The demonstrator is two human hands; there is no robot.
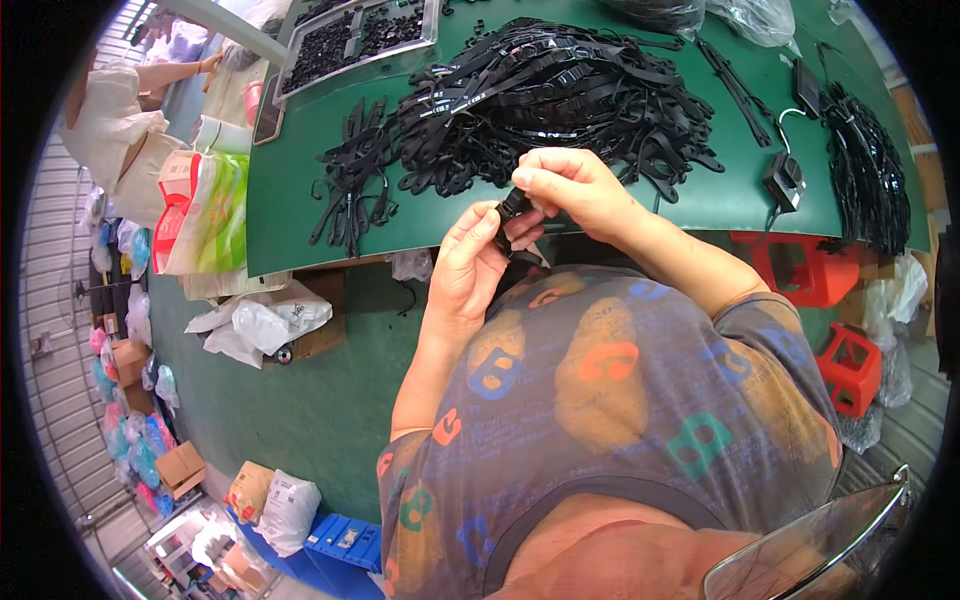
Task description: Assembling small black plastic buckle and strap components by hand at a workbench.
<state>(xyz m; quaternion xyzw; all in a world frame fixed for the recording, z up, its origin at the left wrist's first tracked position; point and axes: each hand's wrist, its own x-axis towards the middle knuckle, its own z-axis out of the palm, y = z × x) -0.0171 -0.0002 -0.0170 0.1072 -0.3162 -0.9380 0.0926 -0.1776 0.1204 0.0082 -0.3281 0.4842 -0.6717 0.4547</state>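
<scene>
A small black plastic buckle on a strap [512,207] is pinched between both hands, close to my body at the table's front edge. My left hand [468,262] grips its lower end, fingers closed. My right hand [578,190] has thumb and fingers closed on its upper end. Part of the strap is hidden by the fingers. Just beyond the hands lies a large heap of black straps with buckles [540,95]. To its left is a smaller bunch of black straps [355,170].
On the green table [290,225] are a clear tray of small black parts [350,45], a black boxy device with a cable [785,182] and a strap bundle [868,170] at right. Red stools [850,372] stand below. Another person [120,120] is at far left, near a colourful bag [205,215].
</scene>
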